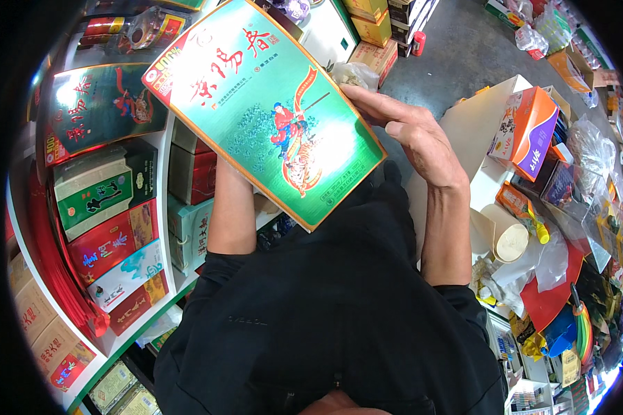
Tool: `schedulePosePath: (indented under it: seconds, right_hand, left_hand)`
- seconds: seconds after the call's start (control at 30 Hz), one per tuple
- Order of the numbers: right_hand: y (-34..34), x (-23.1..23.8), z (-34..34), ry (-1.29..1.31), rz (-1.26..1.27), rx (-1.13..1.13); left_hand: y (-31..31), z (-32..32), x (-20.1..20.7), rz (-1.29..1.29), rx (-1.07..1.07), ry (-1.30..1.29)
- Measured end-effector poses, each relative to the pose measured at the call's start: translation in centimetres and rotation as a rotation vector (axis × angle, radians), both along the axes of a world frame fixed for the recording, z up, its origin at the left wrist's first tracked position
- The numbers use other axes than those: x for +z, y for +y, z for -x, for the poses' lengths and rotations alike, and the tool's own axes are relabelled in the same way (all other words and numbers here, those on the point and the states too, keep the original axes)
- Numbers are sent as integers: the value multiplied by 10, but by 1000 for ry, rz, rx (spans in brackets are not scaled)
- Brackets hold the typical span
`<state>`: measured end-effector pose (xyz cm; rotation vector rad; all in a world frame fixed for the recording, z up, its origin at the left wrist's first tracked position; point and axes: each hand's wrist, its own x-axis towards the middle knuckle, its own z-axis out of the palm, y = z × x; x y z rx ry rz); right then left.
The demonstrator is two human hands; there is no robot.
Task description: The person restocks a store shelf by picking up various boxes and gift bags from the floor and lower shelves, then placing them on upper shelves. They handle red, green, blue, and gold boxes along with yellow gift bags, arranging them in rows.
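A large flat green box (277,124) with a gold border, red lettering and a picture of a figure and a tiger is held up, tilted, before my chest. Against its right edge lies my right hand (419,135), fingers stretched along the side and the thumb bent beside it. My left forearm runs up behind the box's lower left part, so my left hand is hidden. A similar dark green box (107,107) stands on the shelf at the left.
White curved shelves (160,173) with several boxed goods rise close on the left. At right, a white counter (457,149) carries an orange and purple box (522,131), a paper roll (511,243) and plastic bags. A red can (418,43) stands on the grey floor (457,55) ahead.
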<state>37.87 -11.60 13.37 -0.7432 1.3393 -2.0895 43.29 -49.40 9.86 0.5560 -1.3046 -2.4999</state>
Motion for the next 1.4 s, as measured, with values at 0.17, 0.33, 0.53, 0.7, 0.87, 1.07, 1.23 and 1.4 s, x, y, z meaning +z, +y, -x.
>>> schedulePosePath:
  seconds: [0.17, 0.33, 0.53, 0.7, 0.87, 1.07, 1.23, 1.4]
  right_hand:
    - [0, 2, 1, 7, -162, -9]
    - [-14, 1, -1, 110, -212, -2]
    - [-40, -22, -11, 356, -403, -43]
    - [-56, -42, -25, 156, -321, -98]
    - [-64, -46, -39, -85, -173, -83]
    - [-77, -36, -52, -212, 80, -140]
    - [-86, -40, -52, -344, 172, -159]
    - [-98, -49, -40, -466, 333, -145]
  left_hand:
    - [2, 11, 7, 37, 31, 4]
    - [17, 9, 11, -118, 51, -36]
    - [35, 2, 28, -91, -95, 226]
    - [40, -1, 47, -21, -66, 150]
    - [43, -4, 49, -14, -104, 129]
    - [40, 0, 56, 208, -153, 120]
    - [9, -20, 67, 317, -277, 163]
    - [-44, -58, 83, 471, -249, 323]
